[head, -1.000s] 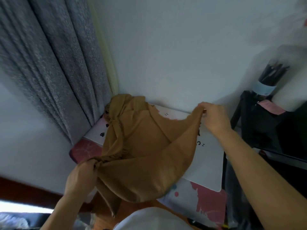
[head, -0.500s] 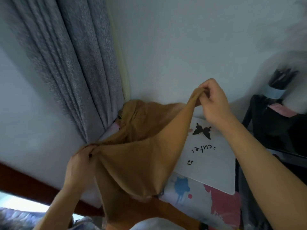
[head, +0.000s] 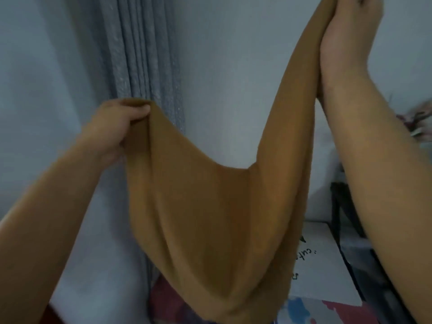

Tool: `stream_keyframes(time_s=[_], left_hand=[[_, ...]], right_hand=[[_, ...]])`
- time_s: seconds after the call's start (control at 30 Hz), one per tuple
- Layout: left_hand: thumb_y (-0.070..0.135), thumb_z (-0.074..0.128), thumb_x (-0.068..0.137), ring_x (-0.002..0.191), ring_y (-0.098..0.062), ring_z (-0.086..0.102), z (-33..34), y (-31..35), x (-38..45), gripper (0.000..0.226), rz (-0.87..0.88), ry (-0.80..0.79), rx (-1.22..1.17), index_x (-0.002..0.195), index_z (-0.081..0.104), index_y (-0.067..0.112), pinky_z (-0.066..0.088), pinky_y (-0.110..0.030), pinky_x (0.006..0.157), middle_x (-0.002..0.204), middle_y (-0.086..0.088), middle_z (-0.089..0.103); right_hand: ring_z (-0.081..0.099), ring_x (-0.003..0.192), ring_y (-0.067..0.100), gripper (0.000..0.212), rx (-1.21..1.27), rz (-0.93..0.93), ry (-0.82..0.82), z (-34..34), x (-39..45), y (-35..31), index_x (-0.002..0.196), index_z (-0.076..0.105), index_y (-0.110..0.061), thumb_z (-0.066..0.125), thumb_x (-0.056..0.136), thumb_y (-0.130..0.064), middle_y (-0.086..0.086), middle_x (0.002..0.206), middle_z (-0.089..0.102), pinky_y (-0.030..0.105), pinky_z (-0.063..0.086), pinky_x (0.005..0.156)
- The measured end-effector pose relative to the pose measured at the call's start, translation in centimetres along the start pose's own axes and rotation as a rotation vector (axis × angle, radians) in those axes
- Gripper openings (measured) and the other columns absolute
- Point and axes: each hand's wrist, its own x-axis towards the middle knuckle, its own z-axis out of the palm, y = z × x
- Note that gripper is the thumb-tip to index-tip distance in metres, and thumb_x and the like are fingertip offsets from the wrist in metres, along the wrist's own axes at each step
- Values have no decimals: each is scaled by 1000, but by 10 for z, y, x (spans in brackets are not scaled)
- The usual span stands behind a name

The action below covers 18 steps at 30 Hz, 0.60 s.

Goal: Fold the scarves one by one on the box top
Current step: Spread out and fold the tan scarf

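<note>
- While the mustard scarf [head: 210, 206] hangs in the air between both hands, sagging in a deep curve in front of the box top [head: 325, 265], the step in hand looks like spreading it out before the first fold.
- To do it well, I would bring the two held points level and pull them apart until the sag goes flat, then lower the cloth squarely onto the white box top so the edges line up.
- The left hand [head: 117, 127] sits lower, near the grey curtain [head: 145, 66]; its fingers [head: 138, 111] are curled tight over a bunched corner of the scarf.
- The right hand [head: 350, 26] is raised to the upper edge of view, with the cloth running up along its palm side; the fingertips are cut off, so the grip seems closed on the scarf's edge but cannot be seen fully.
</note>
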Motion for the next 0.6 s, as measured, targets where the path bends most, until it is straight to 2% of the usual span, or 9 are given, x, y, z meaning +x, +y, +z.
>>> stream_keyframes(time_s=[0.1, 0.2, 0.27, 0.33, 0.4, 0.43, 0.5, 0.53, 0.6], left_hand=[[28, 68, 91, 105, -28, 69, -21, 10, 37, 24, -53, -68, 255, 110, 73, 16, 54, -47, 99, 110, -11, 74], [24, 60, 100, 124, -31, 57, -33, 5, 57, 33, 16, 59, 464, 130, 66, 11, 44, -43, 110, 135, -12, 62], [24, 59, 100, 114, -30, 62, -43, 11, 58, 35, 35, 217, 377, 131, 65, 7, 52, -35, 95, 133, -16, 63], [26, 56, 101, 82, -22, 68, -54, 14, 57, 33, -22, 303, 279, 122, 67, 3, 55, -29, 70, 117, -16, 68], [25, 52, 103, 38, -8, 51, -64, 10, 57, 23, -171, 334, 43, 88, 62, 11, 42, -18, 38, 71, -8, 65], [24, 52, 104, 27, -6, 40, -70, 4, 57, 27, -231, 365, -95, 77, 52, 18, 34, -14, 32, 50, -1, 54], [24, 49, 105, 27, -5, 42, -76, -7, 53, 27, -281, 388, -254, 79, 48, 22, 37, -14, 34, 41, 7, 48], [25, 45, 107, 35, -6, 53, -74, -9, 44, 19, -302, 369, -299, 89, 51, 24, 44, -19, 38, 51, 7, 56], [26, 35, 110, 71, -16, 70, -61, -8, 24, 20, -345, 311, -396, 124, 50, 23, 60, -30, 70, 90, 0, 67]], right_hand=[[52, 72, 10, 19, -260, 134, 125, 7, 19, -19, 82, 44, -18, 44, 101, -22, -4, 78, 49, 23, 44, 66], [58, 96, 11, 19, -683, 221, 232, -23, 31, -40, 109, 56, -15, 41, 104, -26, -5, 100, 60, 16, 38, 75], [60, 113, 21, 31, -902, 208, 264, -51, 35, -58, 120, 60, -11, 41, 104, -29, 5, 121, 64, 23, 42, 86], [59, 119, 31, 35, -1104, 233, 204, -78, 28, -71, 121, 62, -7, 42, 103, -30, 15, 127, 63, 33, 45, 95], [57, 120, 40, 36, -1295, 271, 122, -110, 13, -75, 121, 61, -1, 42, 103, -26, 23, 128, 60, 40, 46, 98], [57, 118, 42, 33, -1380, 274, 94, -127, 6, -76, 118, 61, 1, 42, 103, -22, 26, 126, 60, 42, 47, 96], [59, 114, 44, 29, -1508, 299, 26, -164, 0, -78, 114, 63, 3, 46, 101, -16, 28, 121, 61, 43, 49, 93], [60, 113, 44, 28, -1553, 342, -12, -180, -1, -81, 114, 64, 3, 48, 100, -16, 28, 121, 61, 43, 49, 93], [54, 118, 42, 32, -1610, 444, -48, -208, -1, -87, 118, 61, 4, 50, 100, -20, 27, 127, 56, 43, 46, 95]])
